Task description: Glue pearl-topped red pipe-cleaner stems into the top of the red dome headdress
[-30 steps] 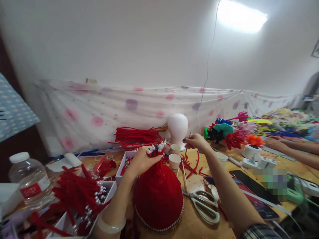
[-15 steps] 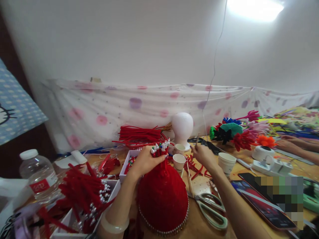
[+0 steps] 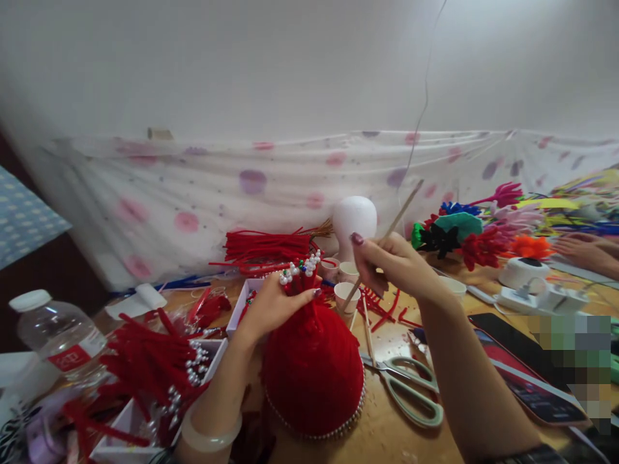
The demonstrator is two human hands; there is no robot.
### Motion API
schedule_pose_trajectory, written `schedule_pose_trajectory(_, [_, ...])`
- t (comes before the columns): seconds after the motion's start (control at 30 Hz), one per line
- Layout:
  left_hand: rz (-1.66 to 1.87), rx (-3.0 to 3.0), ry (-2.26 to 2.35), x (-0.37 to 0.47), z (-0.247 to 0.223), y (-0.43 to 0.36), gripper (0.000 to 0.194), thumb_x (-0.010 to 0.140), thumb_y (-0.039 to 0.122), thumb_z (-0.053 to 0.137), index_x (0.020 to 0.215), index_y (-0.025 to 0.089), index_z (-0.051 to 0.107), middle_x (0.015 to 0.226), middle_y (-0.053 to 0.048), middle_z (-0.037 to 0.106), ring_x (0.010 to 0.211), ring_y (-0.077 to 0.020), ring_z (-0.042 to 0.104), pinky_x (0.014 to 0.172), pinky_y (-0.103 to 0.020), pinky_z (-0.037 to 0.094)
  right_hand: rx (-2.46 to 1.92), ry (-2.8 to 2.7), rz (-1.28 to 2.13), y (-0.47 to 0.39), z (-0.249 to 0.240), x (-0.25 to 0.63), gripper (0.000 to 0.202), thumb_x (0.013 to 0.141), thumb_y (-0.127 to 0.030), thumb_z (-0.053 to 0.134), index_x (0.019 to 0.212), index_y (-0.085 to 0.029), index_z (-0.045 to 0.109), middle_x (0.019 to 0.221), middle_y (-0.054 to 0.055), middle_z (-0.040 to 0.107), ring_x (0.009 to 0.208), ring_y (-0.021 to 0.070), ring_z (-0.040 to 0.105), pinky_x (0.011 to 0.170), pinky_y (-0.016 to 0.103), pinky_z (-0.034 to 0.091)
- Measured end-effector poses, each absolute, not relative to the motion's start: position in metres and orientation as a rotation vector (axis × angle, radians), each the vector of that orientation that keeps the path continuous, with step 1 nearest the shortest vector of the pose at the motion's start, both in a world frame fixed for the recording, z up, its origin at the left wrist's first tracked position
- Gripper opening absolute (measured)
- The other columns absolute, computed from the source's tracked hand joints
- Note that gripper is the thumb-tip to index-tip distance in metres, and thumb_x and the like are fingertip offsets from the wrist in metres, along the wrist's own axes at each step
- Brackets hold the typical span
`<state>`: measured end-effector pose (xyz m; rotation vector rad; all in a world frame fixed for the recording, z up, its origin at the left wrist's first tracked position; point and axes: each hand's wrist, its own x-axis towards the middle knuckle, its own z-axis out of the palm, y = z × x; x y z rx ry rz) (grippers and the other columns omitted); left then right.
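Observation:
A red fuzzy dome-shaped headpiece (image 3: 314, 374) with a silver bead trim along its lower rim stands in front of me. My left hand (image 3: 280, 296) is closed around the bundle of red stems at its top, which end in white, green and blue beads (image 3: 300, 265). In my right hand (image 3: 394, 264) is a thin wooden stick (image 3: 405, 205), pinched between the fingers and slanting down to the left. The stick's lower end is at a small paper cup (image 3: 347, 294); whether it dips inside is hard to make out.
Green-handled scissors (image 3: 413, 393) lie right of the headpiece. Left are a box of red stems (image 3: 145, 374) and a water bottle (image 3: 58, 335). Behind stands a white foam head (image 3: 355, 222). Farther right are phones (image 3: 527, 380), coloured flowers (image 3: 476, 238) and another person's hands (image 3: 587, 251).
My right hand has come nearer, and the stick now slants down to the small cup. My left hand keeps its grip on the stems. The whole view has shifted slightly.

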<state>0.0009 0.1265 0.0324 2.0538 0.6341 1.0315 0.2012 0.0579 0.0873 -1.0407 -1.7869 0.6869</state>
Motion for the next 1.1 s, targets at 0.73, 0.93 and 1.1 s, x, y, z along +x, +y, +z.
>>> schedule_pose_trajectory(0.73, [0.918, 2.014, 0.797, -0.003, 0.036, 0.127, 0.009, 0.08, 0.025, 0.067, 0.086, 0.021, 0.072, 0.089, 0.0, 0.077, 0.085, -0.0183, 0.071, 0.082, -0.031, 0.057, -1.017, -1.966, 1.11, 0.097, 0.059, 0.208, 0.044, 0.093, -0.052, 0.051, 0.068, -0.017, 0.056, 0.047, -0.003, 0.06, 0.036, 0.0059, 0.054, 0.038, 0.015, 0.045])
schedule_pose_trajectory(0.93, [0.903, 1.992, 0.797, -0.003, 0.037, 0.124, 0.014, 0.081, 0.026, 0.066, 0.091, 0.02, 0.073, 0.093, -0.001, 0.078, 0.088, -0.0183, 0.071, 0.083, -0.029, 0.057, -1.059, -2.012, 1.097, 0.098, 0.057, 0.209, 0.046, 0.094, -0.055, 0.047, 0.07, -0.017, 0.057, 0.052, -0.001, 0.063, 0.038, 0.0059, 0.054, 0.039, 0.016, 0.046])
schedule_pose_trajectory(1.1, [0.904, 2.019, 0.819, -0.002, 0.039, 0.124, 0.014, 0.08, 0.028, 0.066, 0.09, 0.02, 0.072, 0.091, -0.001, 0.078, 0.086, -0.0189, 0.071, 0.081, -0.031, 0.058, -1.049, -2.046, 1.079, 0.098, 0.057, 0.21, 0.05, 0.094, -0.059, 0.045, 0.071, -0.016, 0.058, 0.052, 0.0, 0.063, 0.038, 0.0058, 0.054, 0.04, 0.016, 0.047])
